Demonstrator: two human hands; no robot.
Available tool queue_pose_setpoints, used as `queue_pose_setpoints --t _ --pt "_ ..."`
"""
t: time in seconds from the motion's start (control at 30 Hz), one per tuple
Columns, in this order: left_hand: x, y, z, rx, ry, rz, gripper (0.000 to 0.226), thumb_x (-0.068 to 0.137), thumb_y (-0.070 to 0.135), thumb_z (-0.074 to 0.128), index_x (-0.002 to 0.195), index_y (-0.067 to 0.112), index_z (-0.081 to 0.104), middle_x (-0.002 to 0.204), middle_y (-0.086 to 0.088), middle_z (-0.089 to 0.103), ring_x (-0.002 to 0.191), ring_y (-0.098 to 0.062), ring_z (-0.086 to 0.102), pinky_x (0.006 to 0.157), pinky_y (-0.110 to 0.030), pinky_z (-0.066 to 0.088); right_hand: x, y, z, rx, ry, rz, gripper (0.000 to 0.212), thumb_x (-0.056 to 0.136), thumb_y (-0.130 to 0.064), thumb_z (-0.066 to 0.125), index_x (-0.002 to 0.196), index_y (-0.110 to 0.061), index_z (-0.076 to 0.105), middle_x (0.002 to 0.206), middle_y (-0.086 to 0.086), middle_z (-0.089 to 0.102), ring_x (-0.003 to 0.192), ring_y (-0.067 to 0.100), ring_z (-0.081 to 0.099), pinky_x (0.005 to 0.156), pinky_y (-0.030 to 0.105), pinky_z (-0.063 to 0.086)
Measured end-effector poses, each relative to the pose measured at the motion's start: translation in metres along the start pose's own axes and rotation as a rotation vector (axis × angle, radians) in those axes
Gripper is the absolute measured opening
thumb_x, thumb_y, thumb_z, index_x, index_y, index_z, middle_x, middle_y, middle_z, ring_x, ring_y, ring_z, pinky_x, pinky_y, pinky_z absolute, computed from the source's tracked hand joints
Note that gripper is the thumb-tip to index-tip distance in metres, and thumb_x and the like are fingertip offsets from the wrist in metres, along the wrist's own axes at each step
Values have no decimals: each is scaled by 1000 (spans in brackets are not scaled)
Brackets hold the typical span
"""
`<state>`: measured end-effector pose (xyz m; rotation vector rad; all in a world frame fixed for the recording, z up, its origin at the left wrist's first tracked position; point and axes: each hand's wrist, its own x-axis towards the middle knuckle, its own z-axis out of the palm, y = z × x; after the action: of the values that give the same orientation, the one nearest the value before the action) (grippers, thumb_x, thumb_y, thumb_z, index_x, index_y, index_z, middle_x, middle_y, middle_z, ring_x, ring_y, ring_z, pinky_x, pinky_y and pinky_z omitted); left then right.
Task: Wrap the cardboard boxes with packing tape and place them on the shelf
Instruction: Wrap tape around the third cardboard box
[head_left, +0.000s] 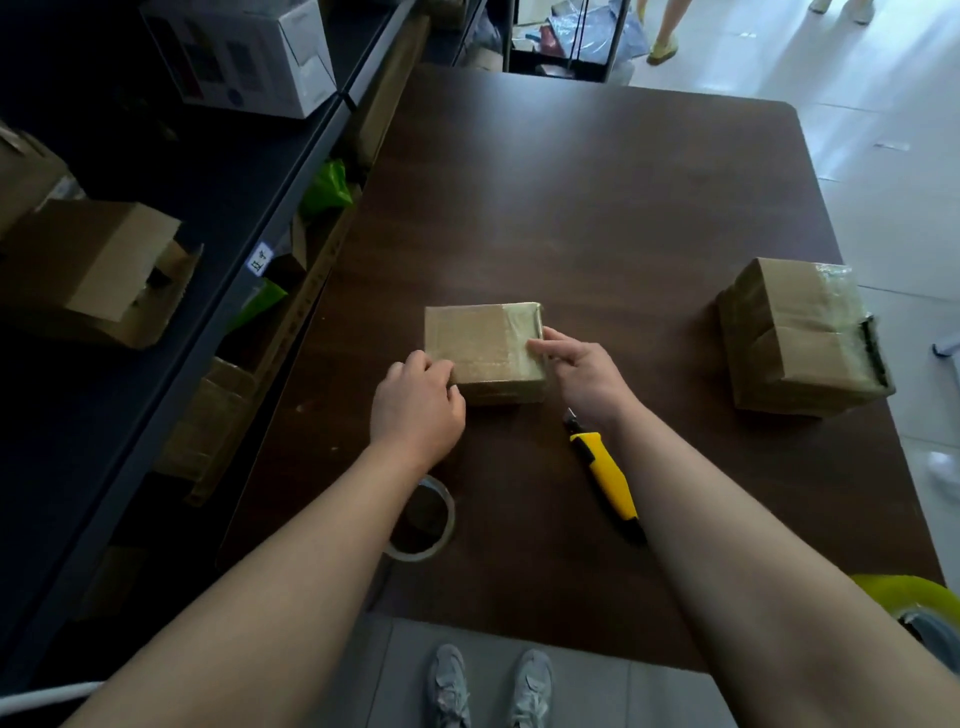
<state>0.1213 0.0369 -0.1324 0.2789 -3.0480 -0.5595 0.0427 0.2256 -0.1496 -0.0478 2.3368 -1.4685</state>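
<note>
A small taped cardboard box (480, 340) lies flat in the middle of the dark wooden table (597, 208). My left hand (415, 405) curls round its near left corner. My right hand (582, 371) holds the box's right edge, thumb on top and fingers down the side. A roll of clear packing tape (423, 519) lies near the table's front edge, partly under my left forearm. A yellow utility knife (605, 475) lies beside my right wrist. A second, larger taped box (800, 338) stands at the table's right edge.
A dark shelf unit (171, 270) runs along the left, holding open cardboard boxes (98, 270) and a white carton (244, 52). Green bags (324, 189) sit between shelf and table. A yellow-green chair (914, 597) is at the right. A person's legs (665, 36) show beyond the table.
</note>
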Motion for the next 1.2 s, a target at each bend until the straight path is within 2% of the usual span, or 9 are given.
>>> queue_pose_setpoints --t 0.1,0.23,0.37,0.47,0.6,0.7,0.83,1.07,1.2 --pt "15 -2 -3 -105 -30 -11 35 93 37 54 127 26 57 118 2 61 96 -11 57 73 -24 46 15 -7 -6 -112 24 -17 47 93 8 39 110 -18 75 151 -4 44 135 18 46 113 37 38" --pt "42 -3 1 183 -205 -39 84 86 63 52 152 31 12 157 -4 23 144 -27 20 114 -45 22 19 -12 -7 -223 176 -64 48 92 4 40 120 -21 70 155 1 37 141 18 35 117 34 29" --pt "44 4 13 179 -343 -126 107 67 87 47 150 25 21 141 -9 47 125 -28 48 100 -43 40 2 -9 0 -140 450 -16 41 96 3 41 133 -6 58 143 11 48 136 22 42 112 23 27" --pt "43 12 22 208 -288 -195 114 60 95 37 147 22 26 140 -12 45 124 -31 48 96 -44 42 -11 -7 16 -131 452 -21 40 100 -5 42 140 -4 48 146 11 46 138 22 38 114 24 24" --pt "56 14 34 -162 -334 -183 95 84 73 43 154 22 3 158 -9 20 141 -30 27 110 -44 30 -5 -4 31 -123 262 36 48 106 -17 34 152 -6 26 161 6 23 149 14 16 115 17 8" --pt "57 13 43 -429 -360 -183 85 91 51 54 154 16 7 155 -10 29 138 -28 35 109 -38 33 1 -2 41 -40 226 96 53 107 -18 30 156 -9 12 164 2 10 150 11 7 110 10 3" --pt "57 10 43 -583 -351 -186 70 95 38 54 151 16 19 149 -9 38 132 -25 42 109 -40 36 5 -4 54 85 324 144 54 106 -17 31 156 -15 10 164 1 12 150 13 13 109 11 9" --pt "59 5 38 -746 -450 -240 59 101 27 43 152 23 14 150 -8 35 132 -23 40 112 -38 32 9 -5 57 135 327 203 56 106 -23 29 157 -23 6 161 6 24 145 24 29 116 37 27" --pt "54 3 38 -821 -508 -303 60 103 25 39 154 26 8 153 -9 31 135 -23 37 114 -38 29 5 -4 55 152 260 212 59 106 -24 29 156 -27 -1 162 4 20 146 22 26 118 39 25"
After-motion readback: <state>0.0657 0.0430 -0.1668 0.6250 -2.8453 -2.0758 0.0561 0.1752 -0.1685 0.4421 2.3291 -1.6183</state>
